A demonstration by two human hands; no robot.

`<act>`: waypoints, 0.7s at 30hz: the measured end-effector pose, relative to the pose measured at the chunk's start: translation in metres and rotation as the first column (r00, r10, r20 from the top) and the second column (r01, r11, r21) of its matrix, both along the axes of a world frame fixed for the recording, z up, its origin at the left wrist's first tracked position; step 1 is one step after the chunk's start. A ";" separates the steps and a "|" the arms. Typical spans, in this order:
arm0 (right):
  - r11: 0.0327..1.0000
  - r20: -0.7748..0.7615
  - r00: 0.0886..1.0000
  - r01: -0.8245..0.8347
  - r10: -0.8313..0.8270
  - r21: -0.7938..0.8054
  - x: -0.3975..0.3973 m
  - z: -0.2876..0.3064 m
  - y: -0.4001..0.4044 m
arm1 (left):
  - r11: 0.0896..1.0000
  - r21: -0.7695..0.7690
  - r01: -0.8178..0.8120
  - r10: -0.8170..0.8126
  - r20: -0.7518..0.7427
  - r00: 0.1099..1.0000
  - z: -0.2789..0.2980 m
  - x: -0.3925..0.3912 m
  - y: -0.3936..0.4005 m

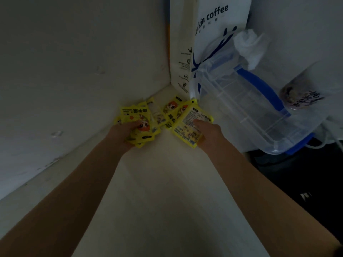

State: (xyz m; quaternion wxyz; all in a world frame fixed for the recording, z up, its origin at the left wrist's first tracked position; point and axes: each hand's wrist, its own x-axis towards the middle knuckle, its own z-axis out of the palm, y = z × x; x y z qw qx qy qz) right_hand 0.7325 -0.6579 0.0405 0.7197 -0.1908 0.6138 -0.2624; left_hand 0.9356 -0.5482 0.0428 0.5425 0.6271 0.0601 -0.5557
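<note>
Several yellow snack packets lie spread in the corner of a pale surface (pixel 167 182), against the wall. My left hand (pixel 123 133) grips a stack of packets (pixel 143 125), thumb on top of the front one with a cartoon face. My right hand (pixel 207 133) holds a single packet (pixel 187 127) by its right edge, the printed back side up. More loose packets (pixel 171 108) lie between and behind both hands.
A white paper coffee bag (pixel 209 34) stands upright in the corner. A clear plastic box with a blue handle (pixel 245 101) leans to the right, with crumpled white paper (pixel 250 45) above it and a plastic-wrapped cup (pixel 298 95) further right. A dark area (pixel 306 182) lies at lower right.
</note>
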 end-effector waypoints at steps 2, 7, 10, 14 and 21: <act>1.000 0.011 1.000 -0.020 0.020 0.011 0.003 0.000 -0.002 | 1.000 0.029 -0.009 0.007 0.057 0.998 -0.003 0.004 0.008; 0.996 -0.027 0.996 -0.086 0.085 -0.026 0.007 0.000 -0.002 | 0.999 0.011 0.038 -0.039 0.157 0.987 -0.005 0.008 0.018; 0.999 0.034 0.998 -0.050 0.051 -0.015 0.007 -0.001 -0.003 | 0.998 -0.013 0.069 -0.066 0.179 0.982 -0.005 0.008 0.021; 0.998 0.017 0.998 -0.061 0.061 0.007 0.003 0.000 -0.004 | 0.997 -0.016 0.070 -0.065 0.195 0.979 -0.006 0.006 0.024; 0.993 0.056 0.992 -0.116 0.115 0.012 -0.008 0.003 -0.003 | 0.995 -0.025 0.095 -0.088 0.210 0.974 -0.005 0.007 0.027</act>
